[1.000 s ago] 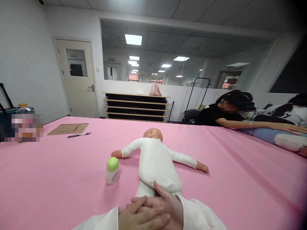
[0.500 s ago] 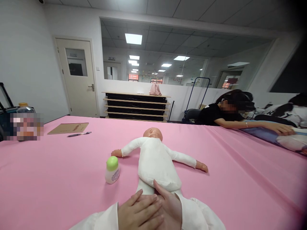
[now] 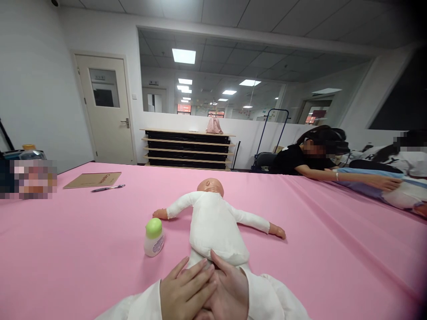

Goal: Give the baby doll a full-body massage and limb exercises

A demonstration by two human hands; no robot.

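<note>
My left hand [image 3: 187,289] lies palm down with its fingers stretched out across the palm of my right hand [image 3: 230,286]. The right palm is turned up, its thumb pointing away from me, and its other fingers are mostly hidden under the left hand. Both hands are over the leg end of a baby doll [image 3: 218,226], which lies on its back with its arms spread and a white cloth body. Left of the doll stands a small lotion bottle [image 3: 154,238] with a green cap, upright and apart from my hands.
A pink cloth [image 3: 83,249] covers the table. At the far left lie a brown notebook [image 3: 92,180] and a pen [image 3: 108,188], near a bottle with a yellow cap [image 3: 29,147]. To the right, a co-worker in black [image 3: 290,160] reaches across a blue cloth.
My left fingers have slid slightly forward over the right palm. The view has shifted a little. At right, the co-worker's hand has moved over the cloth.
</note>
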